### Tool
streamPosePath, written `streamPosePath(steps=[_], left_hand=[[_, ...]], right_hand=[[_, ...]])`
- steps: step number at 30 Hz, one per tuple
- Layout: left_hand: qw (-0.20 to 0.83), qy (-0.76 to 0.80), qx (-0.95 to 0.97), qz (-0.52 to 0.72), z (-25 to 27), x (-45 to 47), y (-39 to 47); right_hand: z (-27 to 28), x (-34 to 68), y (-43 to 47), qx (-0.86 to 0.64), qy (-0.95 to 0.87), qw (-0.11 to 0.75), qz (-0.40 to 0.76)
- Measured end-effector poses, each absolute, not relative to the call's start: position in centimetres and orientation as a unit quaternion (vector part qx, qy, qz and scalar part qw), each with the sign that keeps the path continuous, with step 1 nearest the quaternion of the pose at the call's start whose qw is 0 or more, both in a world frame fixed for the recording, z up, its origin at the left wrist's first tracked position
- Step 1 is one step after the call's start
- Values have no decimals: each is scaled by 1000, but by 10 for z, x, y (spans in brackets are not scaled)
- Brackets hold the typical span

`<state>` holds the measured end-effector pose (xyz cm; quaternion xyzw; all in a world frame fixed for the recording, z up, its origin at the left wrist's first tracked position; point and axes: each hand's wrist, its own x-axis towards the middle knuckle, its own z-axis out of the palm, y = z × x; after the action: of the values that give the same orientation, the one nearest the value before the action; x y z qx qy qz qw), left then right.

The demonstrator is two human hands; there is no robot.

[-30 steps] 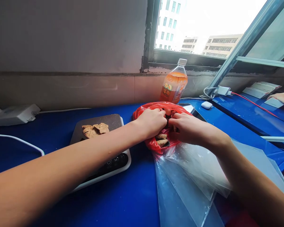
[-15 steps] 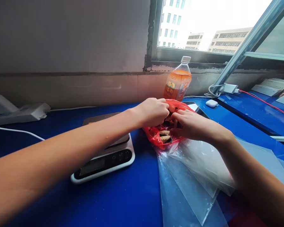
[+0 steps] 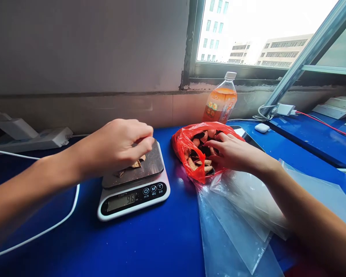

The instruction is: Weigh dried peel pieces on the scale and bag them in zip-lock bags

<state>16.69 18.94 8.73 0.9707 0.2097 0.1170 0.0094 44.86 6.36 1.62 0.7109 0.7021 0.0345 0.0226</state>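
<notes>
My left hand [image 3: 123,144] is closed over the plate of a white kitchen scale [image 3: 134,202]. Anything inside its fingers is hidden. Below it, a few dried brown pieces [image 3: 137,164] lie on the plate, and the display reads about 9.6. My right hand [image 3: 233,152] reaches into an open red plastic bag [image 3: 183,140], its visible fingers apart and touching the brown, dark-edged dried slices [image 3: 206,167] inside. Where those fingertips meet the slices is partly hidden.
Behind the bag stands a bottle of orange drink [image 3: 220,100]. Clear plastic bags [image 3: 233,223] lie in front of it. A phone [image 3: 246,136] and a white earbud case [image 3: 261,128] are to the right. A power strip [image 3: 46,140] and white cable [image 3: 73,204] lie left.
My left hand has moved left from the red bag to above the scale, uncovering the bag's opening and the display. My right hand remains at the bag. The view has shifted slightly.
</notes>
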Motion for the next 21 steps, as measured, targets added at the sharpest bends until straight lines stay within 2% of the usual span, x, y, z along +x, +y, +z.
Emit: streamPosePath(steps=[7,10,14,16,21], left_hand=[[101,295,940,138,83,139,187],[123,232,952,155,85,152,174],[103,99,977,157,88,202,157],[78,74,986,124,85,232,155],[53,61,995,-64,69,275,172]], right_hand=[[26,446,60,696,717,-12,-16],[30,446,58,688,725,-7,20],[33,435,60,659,750,-10,45],[34,428,61,628,777,-4,34],[37,426,61,609,792,16,-23]])
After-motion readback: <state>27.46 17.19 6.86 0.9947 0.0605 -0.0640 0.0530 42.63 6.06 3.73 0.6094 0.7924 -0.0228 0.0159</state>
